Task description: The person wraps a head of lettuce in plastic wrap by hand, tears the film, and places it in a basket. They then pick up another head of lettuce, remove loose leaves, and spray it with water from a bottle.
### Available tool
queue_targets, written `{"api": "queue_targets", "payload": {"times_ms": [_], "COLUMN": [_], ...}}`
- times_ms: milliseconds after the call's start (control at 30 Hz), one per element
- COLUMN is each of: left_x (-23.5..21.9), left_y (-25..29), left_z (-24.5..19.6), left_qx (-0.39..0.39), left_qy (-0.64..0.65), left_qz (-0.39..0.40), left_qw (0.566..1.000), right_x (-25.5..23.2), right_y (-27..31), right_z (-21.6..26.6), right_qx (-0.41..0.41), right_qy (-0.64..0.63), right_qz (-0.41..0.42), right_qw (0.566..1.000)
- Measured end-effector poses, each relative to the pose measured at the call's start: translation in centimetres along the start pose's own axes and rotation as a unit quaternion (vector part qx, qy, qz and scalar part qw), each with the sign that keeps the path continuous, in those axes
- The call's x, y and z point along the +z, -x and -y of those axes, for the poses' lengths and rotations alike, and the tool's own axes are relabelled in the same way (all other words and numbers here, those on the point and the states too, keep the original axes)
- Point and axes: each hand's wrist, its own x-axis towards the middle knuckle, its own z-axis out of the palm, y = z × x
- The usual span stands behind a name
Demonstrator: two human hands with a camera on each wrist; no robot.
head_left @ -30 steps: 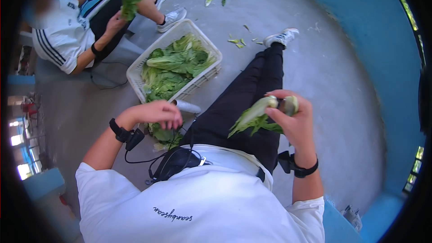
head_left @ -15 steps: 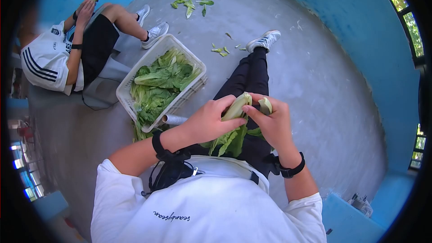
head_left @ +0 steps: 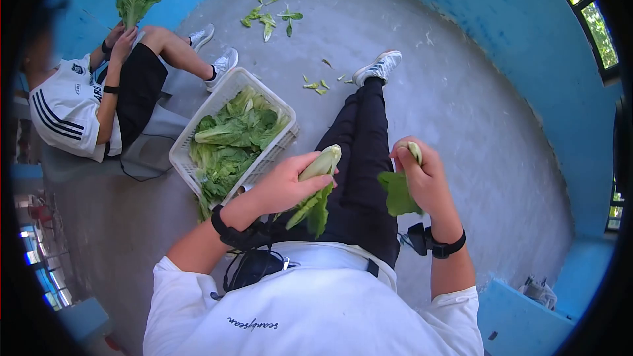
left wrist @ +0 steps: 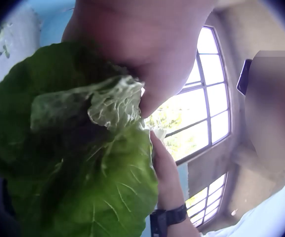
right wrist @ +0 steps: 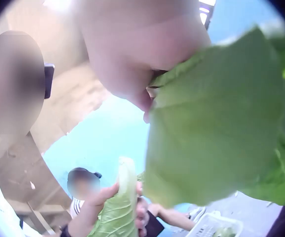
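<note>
My left hand (head_left: 290, 184) grips a pale-stemmed head of leafy lettuce (head_left: 322, 166), its white base pointing up and its green leaves hanging below the palm. Apart from it, to the right, my right hand (head_left: 427, 175) pinches a loose lettuce leaf (head_left: 399, 195) by its pale stem end, the blade drooping under the fingers. Broad leaves fill much of the left wrist view, hiding most of the left fingers. In the right wrist view the loose leaf (right wrist: 216, 123) hangs large in front, and the left hand with the lettuce head (right wrist: 120, 207) appears below.
A white plastic crate (head_left: 290, 133) heaped with lettuce (head_left: 231, 135) stands on the floor to the left. Beside it a white roll (head_left: 245, 188) partly shows. Leaf scraps (head_left: 267, 25) lie farther off. Another seated person (head_left: 79, 105) holds up a lettuce (head_left: 140, 0).
My left hand, empty at first, came over and took the lettuce head from the right. The hands have since parted, the right moving away with a single leaf.
</note>
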Motion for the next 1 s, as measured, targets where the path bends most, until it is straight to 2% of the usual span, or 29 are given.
{"api": "queue_targets", "payload": {"times_ms": [67, 167, 233, 267, 300, 367, 533, 633, 733, 833, 933, 1000], "left_x": [0.2, 0.8, 1.0, 1.1, 1.3, 1.6, 2.4, 2.4, 2.2, 2.0, 2.1, 2.1], "left_y": [-0.3, -0.6, -0.9, -1.0, -1.1, -1.0, -1.6, -1.6, -1.2, -0.8, -0.5, -0.4], "left_z": [0.5, -0.2, -0.1, -0.1, -0.3, -0.9, -0.3, -0.5, -1.8, -3.3, -4.1, -4.2], "left_qx": [-0.008, -0.02, -0.011, -0.006, -0.01, -0.02, 0.039, 0.046, 0.054, 0.084, 0.09, 0.091], "left_qy": [0.146, 0.2, 0.235, 0.253, 0.256, 0.262, 0.13, 0.044, -0.071, -0.177, -0.21, -0.218], "left_qz": [0.042, 0.039, 0.048, 0.054, 0.057, 0.062, -0.002, -0.036, -0.064, -0.087, -0.085, -0.08], "left_qw": [0.988, 0.979, 0.971, 0.966, 0.965, 0.963, 0.991, 0.997, 0.994, 0.977, 0.97, 0.968], "right_x": [0.3, 2.3, 2.7, 2.9, 3.3, 3.3, 3.8, 3.8, 3.8, 2.8, 2.3, 2.0], "right_y": [-0.1, -0.3, -0.3, -0.3, -0.2, -0.2, 0.0, 0.0, 0.1, 0.7, 0.8, 1.0], "right_z": [-1.0, -1.8, -1.5, -1.3, -0.7, -0.1, -0.1, -0.4, -0.5, 2.0, 1.1, 1.0], "right_qx": [0.0, -0.025, -0.001, 0.01, 0.011, 0.009, 0.062, -0.043, -0.133, -0.012, -0.092, -0.101], "right_qy": [-0.075, -0.208, -0.231, -0.241, -0.183, -0.123, -0.062, 0.033, 0.053, 0.055, 0.09, 0.123], "right_qz": [0.001, -0.002, 0.025, 0.037, 0.015, 0.039, 0.042, 0.012, 0.003, 0.109, 0.128, 0.144], "right_qw": [0.997, 0.978, 0.973, 0.97, 0.983, 0.992, 0.995, 0.998, 0.99, 0.992, 0.983, 0.977]}}
